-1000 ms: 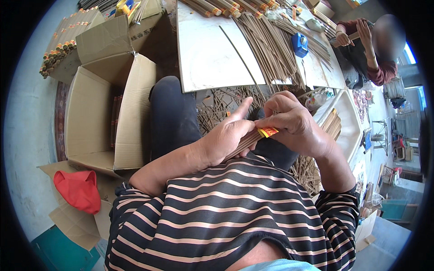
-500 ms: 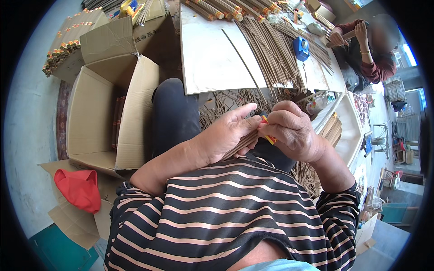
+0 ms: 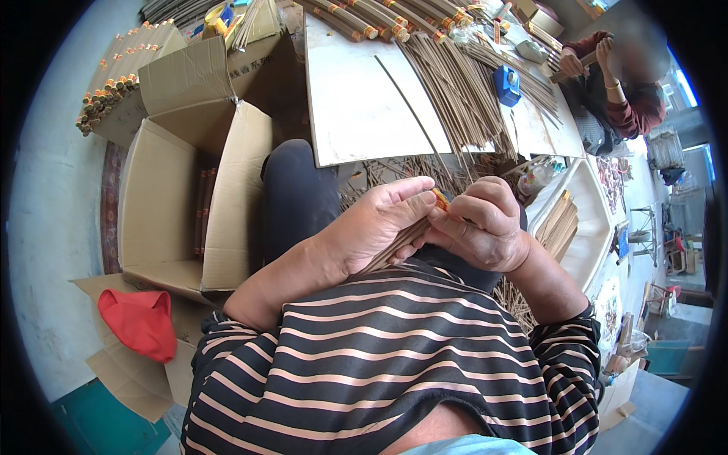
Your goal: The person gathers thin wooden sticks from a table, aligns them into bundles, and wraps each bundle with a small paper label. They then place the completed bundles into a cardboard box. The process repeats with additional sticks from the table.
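One white table [image 3: 356, 110] spreads across the top of the workroom, where a person in one striped shirt [image 3: 409, 349] sits with both forearms brought together over the lap. At the person's left stands one open cardboard box [image 3: 163, 212], with at least two dark reddish bundles [image 3: 205, 205] inside. At the right sits one white tray [image 3: 599, 220] holding a sheaf of brown sticks [image 3: 559, 225], too many to count. One co-worker [image 3: 637, 114] in a dark red sleeve, upper right, lifts two hands around one brown length. A pile of banded bundles [image 3: 133, 68], too tightly packed to count, rises beyond the box; at least five more banded rolls [image 3: 371, 19] line the table's far edge. Loose sticks [image 3: 455, 98] fan over the tabletop by the dozen, with one stick [image 3: 402, 89] apart from the rest. One red cloth [image 3: 140, 322] lies on cardboard beside the box.

The person's two hands meet at one bundle of thin brown sticks [image 3: 394, 246], held slantwise just above the shirt. The left hand [image 3: 383, 216] wraps it, thumb along the top, forefinger extended, other fingertips curled beneath. The right hand [image 3: 483, 224] has its fingers folded, thumb and forefinger pinching at one yellow-and-red band [image 3: 440, 199] around the bundle's upper end. One blue tape dispenser [image 3: 506, 85] rests among the loose sticks.
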The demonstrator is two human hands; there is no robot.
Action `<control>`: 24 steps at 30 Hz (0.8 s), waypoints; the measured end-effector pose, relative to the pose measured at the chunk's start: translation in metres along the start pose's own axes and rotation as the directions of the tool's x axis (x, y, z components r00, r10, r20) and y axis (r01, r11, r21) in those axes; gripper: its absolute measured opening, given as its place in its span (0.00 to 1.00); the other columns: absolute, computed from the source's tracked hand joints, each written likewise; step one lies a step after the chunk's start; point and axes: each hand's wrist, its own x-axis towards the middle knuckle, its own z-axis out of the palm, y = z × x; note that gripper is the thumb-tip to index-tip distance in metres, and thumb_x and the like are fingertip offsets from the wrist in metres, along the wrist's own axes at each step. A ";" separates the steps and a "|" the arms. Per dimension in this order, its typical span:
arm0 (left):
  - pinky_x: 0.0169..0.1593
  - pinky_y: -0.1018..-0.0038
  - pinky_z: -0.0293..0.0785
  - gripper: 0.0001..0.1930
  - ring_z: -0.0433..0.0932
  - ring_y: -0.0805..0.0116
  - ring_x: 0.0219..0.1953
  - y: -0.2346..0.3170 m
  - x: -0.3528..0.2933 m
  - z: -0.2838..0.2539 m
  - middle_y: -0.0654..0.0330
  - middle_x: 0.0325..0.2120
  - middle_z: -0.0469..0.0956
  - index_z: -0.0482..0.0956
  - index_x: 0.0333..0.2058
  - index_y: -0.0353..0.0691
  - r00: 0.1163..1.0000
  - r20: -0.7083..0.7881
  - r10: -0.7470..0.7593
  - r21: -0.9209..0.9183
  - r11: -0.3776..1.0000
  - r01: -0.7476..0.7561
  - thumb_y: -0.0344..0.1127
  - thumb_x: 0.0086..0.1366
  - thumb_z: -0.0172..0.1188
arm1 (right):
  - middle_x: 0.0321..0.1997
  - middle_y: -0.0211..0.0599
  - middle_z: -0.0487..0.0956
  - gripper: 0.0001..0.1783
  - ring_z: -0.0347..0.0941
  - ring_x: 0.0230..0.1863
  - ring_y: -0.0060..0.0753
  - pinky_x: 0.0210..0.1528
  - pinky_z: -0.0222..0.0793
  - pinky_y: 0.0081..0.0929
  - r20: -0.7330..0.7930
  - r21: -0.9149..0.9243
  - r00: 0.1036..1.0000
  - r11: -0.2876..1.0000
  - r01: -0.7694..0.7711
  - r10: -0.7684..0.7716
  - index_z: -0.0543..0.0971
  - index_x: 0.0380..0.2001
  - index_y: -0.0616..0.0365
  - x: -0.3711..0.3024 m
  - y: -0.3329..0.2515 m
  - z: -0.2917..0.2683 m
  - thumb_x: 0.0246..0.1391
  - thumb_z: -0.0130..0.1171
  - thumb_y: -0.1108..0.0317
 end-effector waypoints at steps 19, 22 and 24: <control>0.19 0.88 0.59 0.25 0.63 0.83 0.16 -0.007 -0.007 0.007 0.64 0.18 0.67 0.57 0.52 0.31 0.949 -0.125 0.289 0.551 0.816 -0.176 0.43 0.65 0.51 | 0.20 0.23 0.69 0.15 0.60 0.24 0.12 0.25 0.56 0.12 0.446 0.738 0.340 -0.125 -0.663 0.828 0.73 0.24 0.61 -0.003 -0.034 0.023 0.54 0.58 0.59; 0.20 0.88 0.61 0.17 0.65 0.81 0.18 -0.004 -0.008 0.010 0.63 0.21 0.68 0.62 0.45 0.34 0.967 -0.145 0.208 0.485 0.867 -0.114 0.42 0.67 0.49 | 0.20 0.22 0.67 0.14 0.59 0.23 0.12 0.23 0.55 0.13 0.397 0.750 0.376 -0.060 -0.658 0.837 0.73 0.24 0.61 -0.011 -0.035 0.027 0.55 0.57 0.60; 0.20 0.88 0.61 0.15 0.65 0.81 0.18 -0.003 -0.009 0.012 0.63 0.22 0.69 0.63 0.42 0.36 0.973 -0.154 0.170 0.447 0.891 -0.085 0.42 0.67 0.48 | 0.20 0.22 0.68 0.13 0.59 0.23 0.12 0.23 0.56 0.13 0.378 0.769 0.404 -0.039 -0.638 0.833 0.74 0.24 0.61 -0.015 -0.036 0.029 0.55 0.57 0.62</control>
